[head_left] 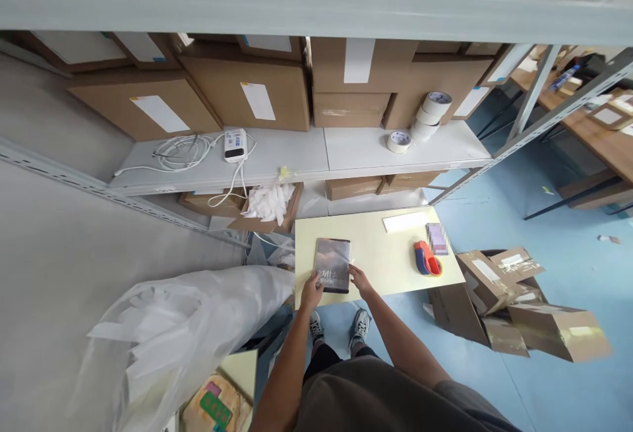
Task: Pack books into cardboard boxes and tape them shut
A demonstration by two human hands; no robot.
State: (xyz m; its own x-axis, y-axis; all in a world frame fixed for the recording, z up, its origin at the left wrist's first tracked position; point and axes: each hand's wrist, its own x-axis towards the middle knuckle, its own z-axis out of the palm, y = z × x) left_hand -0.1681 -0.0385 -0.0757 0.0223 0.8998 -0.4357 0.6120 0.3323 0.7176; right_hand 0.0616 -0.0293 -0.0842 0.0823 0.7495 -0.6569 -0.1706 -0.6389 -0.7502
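A dark book (333,262) with a glossy grey cover and pale lettering lies on the left part of the cream table, or just above it; I cannot tell which. My left hand (312,291) grips its lower left corner, thumb on the cover and the other fingers partly hidden. At its right edge, my right hand (360,280) closes its fingertips on the side. Farther right on the table sit a red and blue tape dispenser (427,259), a purple pixelated item (437,239) and a white strip (405,221).
Ahead stands a grey metal shelf (297,155) with cardboard boxes (351,109), tape rolls (428,115) and a white cabled device (235,145). A large plastic bag (208,303) bulges at left. Opened cartons (499,300) crowd the floor at right, near a wooden desk (588,125).
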